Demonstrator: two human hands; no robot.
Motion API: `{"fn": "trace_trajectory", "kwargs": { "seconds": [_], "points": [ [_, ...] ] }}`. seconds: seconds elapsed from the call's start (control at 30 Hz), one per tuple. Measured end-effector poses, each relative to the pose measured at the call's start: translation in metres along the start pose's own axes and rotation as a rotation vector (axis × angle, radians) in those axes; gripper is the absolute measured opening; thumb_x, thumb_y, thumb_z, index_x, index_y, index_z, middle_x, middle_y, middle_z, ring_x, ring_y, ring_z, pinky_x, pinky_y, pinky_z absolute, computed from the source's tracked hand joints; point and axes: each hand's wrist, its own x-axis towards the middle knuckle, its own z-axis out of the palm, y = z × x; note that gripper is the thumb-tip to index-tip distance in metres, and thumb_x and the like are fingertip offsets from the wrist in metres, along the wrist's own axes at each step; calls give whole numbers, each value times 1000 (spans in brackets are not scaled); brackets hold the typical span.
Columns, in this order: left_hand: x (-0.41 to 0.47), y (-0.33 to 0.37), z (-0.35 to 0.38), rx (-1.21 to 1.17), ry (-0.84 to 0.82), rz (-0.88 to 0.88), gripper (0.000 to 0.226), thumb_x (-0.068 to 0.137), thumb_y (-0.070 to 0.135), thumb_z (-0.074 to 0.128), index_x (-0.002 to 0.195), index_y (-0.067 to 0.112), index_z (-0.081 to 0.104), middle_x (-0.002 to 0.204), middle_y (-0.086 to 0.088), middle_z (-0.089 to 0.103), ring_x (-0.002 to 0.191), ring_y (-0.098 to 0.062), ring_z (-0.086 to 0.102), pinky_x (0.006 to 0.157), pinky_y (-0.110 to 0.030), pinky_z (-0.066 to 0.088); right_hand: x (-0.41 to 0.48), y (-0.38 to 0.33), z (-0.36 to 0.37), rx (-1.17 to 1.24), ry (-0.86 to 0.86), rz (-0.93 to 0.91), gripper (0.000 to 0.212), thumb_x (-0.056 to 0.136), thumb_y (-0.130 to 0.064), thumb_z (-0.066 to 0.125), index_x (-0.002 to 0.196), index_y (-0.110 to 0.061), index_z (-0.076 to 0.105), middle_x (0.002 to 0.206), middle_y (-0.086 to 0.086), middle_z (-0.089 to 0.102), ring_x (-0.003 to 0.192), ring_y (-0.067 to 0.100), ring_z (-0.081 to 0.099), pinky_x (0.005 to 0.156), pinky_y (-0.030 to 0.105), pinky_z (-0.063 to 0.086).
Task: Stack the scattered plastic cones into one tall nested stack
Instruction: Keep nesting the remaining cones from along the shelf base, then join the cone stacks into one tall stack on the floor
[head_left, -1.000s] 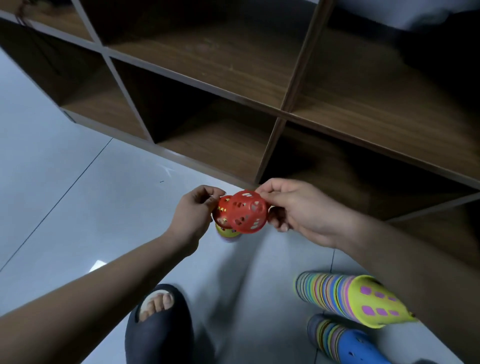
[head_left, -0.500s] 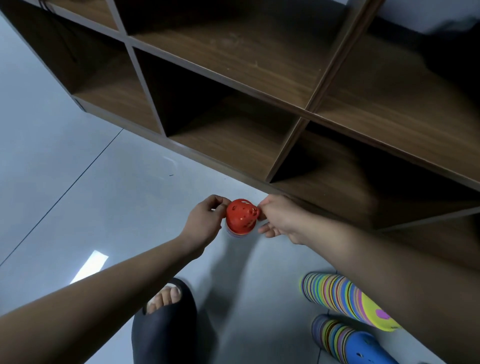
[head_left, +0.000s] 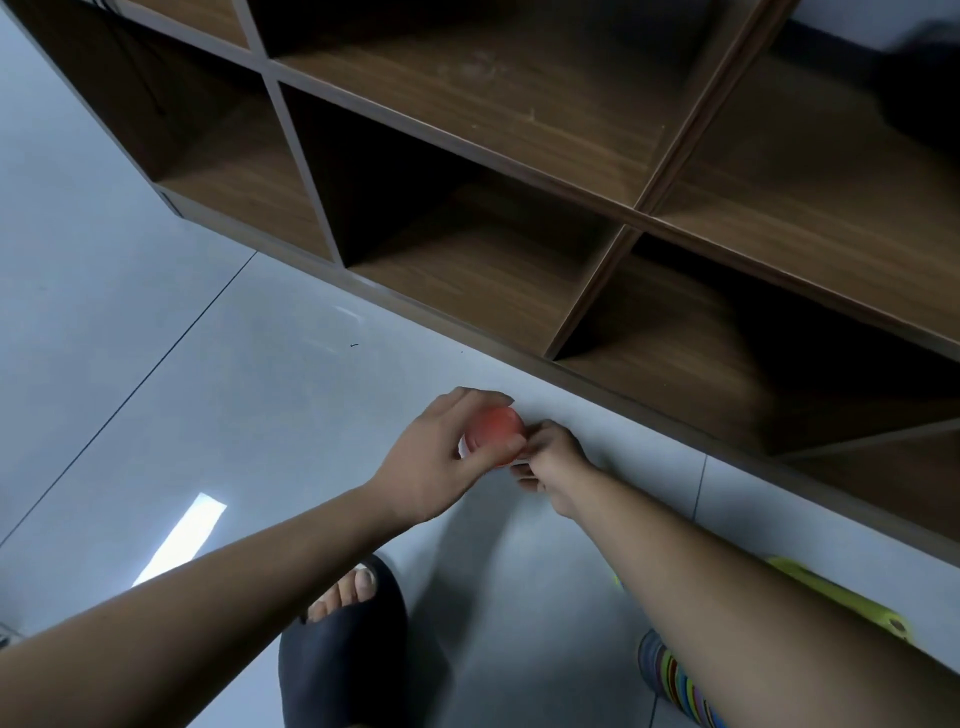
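Note:
A blurred red plastic cone (head_left: 494, 427) sits low over the grey floor, seen from its tip. My left hand (head_left: 441, 457) grips it from the left, fingers curled over its top and side. My right hand (head_left: 550, 460) pinches its lower right rim. What is under the red cone is hidden by my hands. Two lying nested stacks of many-coloured cones show at the lower right, mostly behind my right forearm: one ending in yellow-green (head_left: 841, 603) and one with striped rims (head_left: 675, 680).
A dark wooden cubby shelf (head_left: 597, 208) with open compartments stands just beyond my hands, its base running diagonally across the floor. My foot in a dark slipper (head_left: 343, 649) is planted below the hands. Grey tiled floor (head_left: 182, 364) spreads to the left.
Both hands have carried the red cone down and away from the camera toward the floor. My left hand has shifted from pinching its edge to wrapping over its top.

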Motion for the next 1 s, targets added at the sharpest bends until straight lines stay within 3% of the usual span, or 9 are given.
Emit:
{"fn": "trace_trajectory", "kwargs": {
  "seconds": [0.13,0.3,0.43,0.6,0.73,0.83,1.0],
  "points": [
    [0,-11,-8,73,44,29,34,100,50,66,130,35,59,126,20,63,116,-6,59,95,-33,54,6,4,12,108,29,39,34,88,-27,45,110,-22,69,104,6,77,90,27,74,72,38,64],
    [-5,-28,-28,-42,163,-103,27,100,39,70,123,34,57,119,18,67,113,-7,65,87,-41,61,16,13,27,198,-11,53,40,88,-44,48,120,-30,66,123,-1,71,107,26,71,61,33,59],
    [-19,-32,-39,-22,167,-175,35,97,51,70,125,37,55,119,16,69,99,-5,71,84,-40,62,-5,4,36,289,-7,61,24,95,-36,56,111,-25,70,118,3,73,106,28,72,59,31,59],
    [-32,-2,-59,41,137,-96,35,97,53,68,126,37,55,118,18,69,110,-4,66,81,-33,63,-50,1,31,338,-24,41,22,98,-32,54,107,-23,72,115,4,74,105,27,71,60,30,59],
    [-31,45,-77,87,92,-31,34,97,56,67,124,39,54,116,17,70,104,-5,68,79,-34,62,-97,3,9,417,-34,-7,23,105,-31,52,98,-20,71,99,2,75,88,23,68,70,33,58],
    [-33,91,-83,118,28,23,32,96,57,66,122,41,55,112,20,70,101,-5,69,77,-32,61,-135,9,-12,483,-13,-28,22,106,-32,53,95,-19,68,91,3,73,77,20,66,67,31,56],
    [-39,167,-92,166,-127,82,32,94,58,70,120,41,62,110,20,72,101,-2,69,76,-28,62,-198,25,-48,588,-18,-73,21,107,-32,50,108,-18,66,96,4,72,85,21,68,65,32,56]
  ]
}}
